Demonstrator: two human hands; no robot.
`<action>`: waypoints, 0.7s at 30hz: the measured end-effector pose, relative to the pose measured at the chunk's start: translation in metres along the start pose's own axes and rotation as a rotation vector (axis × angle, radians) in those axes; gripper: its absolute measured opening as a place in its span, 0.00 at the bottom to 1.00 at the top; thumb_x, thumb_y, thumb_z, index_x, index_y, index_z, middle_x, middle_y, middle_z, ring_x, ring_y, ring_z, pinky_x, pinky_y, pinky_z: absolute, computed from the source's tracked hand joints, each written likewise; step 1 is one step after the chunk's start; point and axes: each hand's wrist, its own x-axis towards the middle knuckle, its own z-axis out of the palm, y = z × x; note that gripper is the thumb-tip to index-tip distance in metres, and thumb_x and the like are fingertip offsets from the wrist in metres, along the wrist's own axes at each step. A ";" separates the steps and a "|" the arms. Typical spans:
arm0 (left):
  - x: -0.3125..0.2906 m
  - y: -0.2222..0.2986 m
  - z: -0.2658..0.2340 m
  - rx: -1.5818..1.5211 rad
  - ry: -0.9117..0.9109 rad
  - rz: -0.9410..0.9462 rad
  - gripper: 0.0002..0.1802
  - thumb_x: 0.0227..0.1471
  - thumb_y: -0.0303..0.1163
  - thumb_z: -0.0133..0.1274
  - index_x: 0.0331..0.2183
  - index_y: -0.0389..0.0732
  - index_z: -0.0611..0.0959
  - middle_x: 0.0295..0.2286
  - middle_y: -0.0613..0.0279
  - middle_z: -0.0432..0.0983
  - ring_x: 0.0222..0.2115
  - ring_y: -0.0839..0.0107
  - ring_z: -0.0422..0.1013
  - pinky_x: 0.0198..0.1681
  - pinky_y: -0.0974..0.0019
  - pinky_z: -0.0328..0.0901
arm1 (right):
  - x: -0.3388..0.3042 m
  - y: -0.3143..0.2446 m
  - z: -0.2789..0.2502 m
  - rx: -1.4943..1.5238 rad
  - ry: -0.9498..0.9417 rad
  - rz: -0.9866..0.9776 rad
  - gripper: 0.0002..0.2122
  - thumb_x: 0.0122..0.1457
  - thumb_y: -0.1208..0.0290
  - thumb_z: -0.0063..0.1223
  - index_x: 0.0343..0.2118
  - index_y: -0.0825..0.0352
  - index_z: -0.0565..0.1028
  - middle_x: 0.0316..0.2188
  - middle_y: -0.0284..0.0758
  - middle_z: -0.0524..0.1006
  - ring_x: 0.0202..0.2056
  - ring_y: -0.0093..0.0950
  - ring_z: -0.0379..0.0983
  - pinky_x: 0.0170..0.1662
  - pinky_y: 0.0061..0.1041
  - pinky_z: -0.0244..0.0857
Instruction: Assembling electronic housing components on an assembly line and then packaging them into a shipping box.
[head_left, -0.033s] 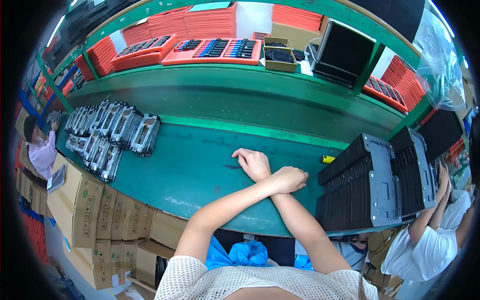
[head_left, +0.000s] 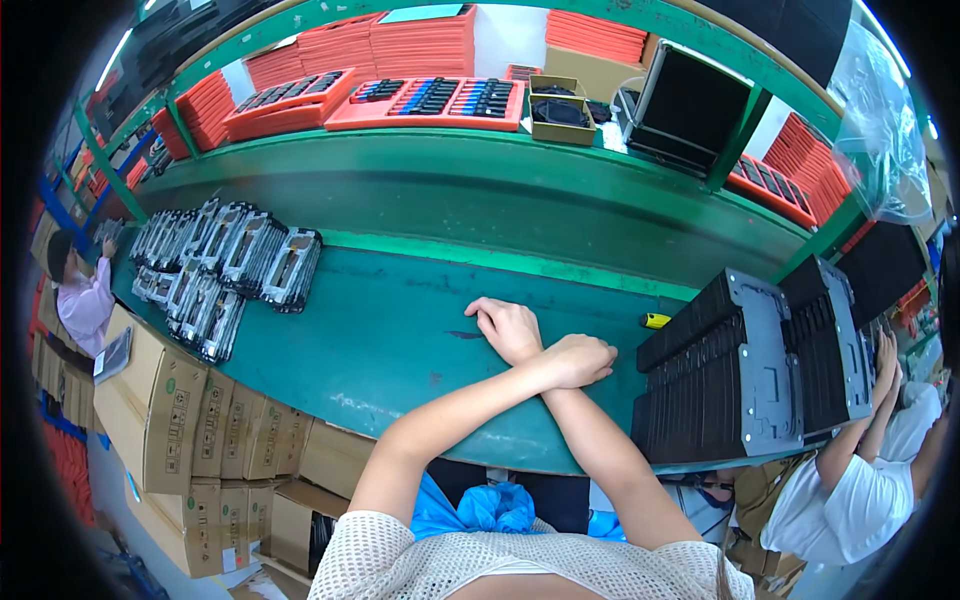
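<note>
Here, two crossed forearms are shown resting on the green table (head_left: 400, 330). The left hand (head_left: 580, 360) is laid over the right wrist and is loosely curled into a soft fist, with nothing held in it. The right hand (head_left: 508, 328) is laid flat on the table surface, its fingers relaxed and lightly spread toward the left, and it too is empty. A small dark mark (head_left: 462, 335) is seen on the table just beside the right hand's fingertips. A small yellow object (head_left: 655, 320) is seen lying on the table near the left hand, just beside the rows of black trays (head_left: 705, 385) that are stacked on edge at the right, with grey trays (head_left: 765, 365) laid against them. Well apart, at the far left of the table, rows of black-and-silver frames (head_left: 225, 260) are arranged in overlapping lines. Orange trays (head_left: 430, 100) holding dark parts are stored on the shelf above. Cardboard boxes (head_left: 190, 420) are stacked below the table's left edge. Another person in a white shirt (head_left: 850, 500) is seated at the right, and a person in pink (head_left: 85, 300) at the far left.
</note>
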 end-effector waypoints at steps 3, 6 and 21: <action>0.002 -0.004 0.001 0.005 0.028 0.004 0.12 0.52 0.38 0.50 0.30 0.39 0.77 0.30 0.53 0.77 0.32 0.52 0.74 0.34 0.51 0.68 | 0.002 0.002 0.001 0.003 0.000 -0.001 0.06 0.55 0.73 0.48 0.31 0.58 0.77 0.29 0.33 0.79 0.29 0.36 0.76 0.30 0.34 0.69; 0.002 -0.002 -0.002 0.007 0.028 0.001 0.11 0.51 0.38 0.51 0.30 0.39 0.78 0.30 0.52 0.77 0.33 0.52 0.74 0.35 0.52 0.68 | 0.003 0.001 0.000 0.007 -0.006 0.001 0.06 0.55 0.73 0.48 0.31 0.58 0.77 0.29 0.33 0.79 0.29 0.35 0.76 0.30 0.34 0.68; 0.008 -0.008 -0.001 -0.011 0.022 0.026 0.11 0.51 0.38 0.51 0.30 0.40 0.77 0.29 0.54 0.77 0.32 0.52 0.74 0.34 0.52 0.67 | 0.006 0.003 -0.001 -0.003 -0.002 0.012 0.06 0.55 0.72 0.47 0.31 0.58 0.77 0.27 0.33 0.79 0.27 0.35 0.75 0.29 0.34 0.68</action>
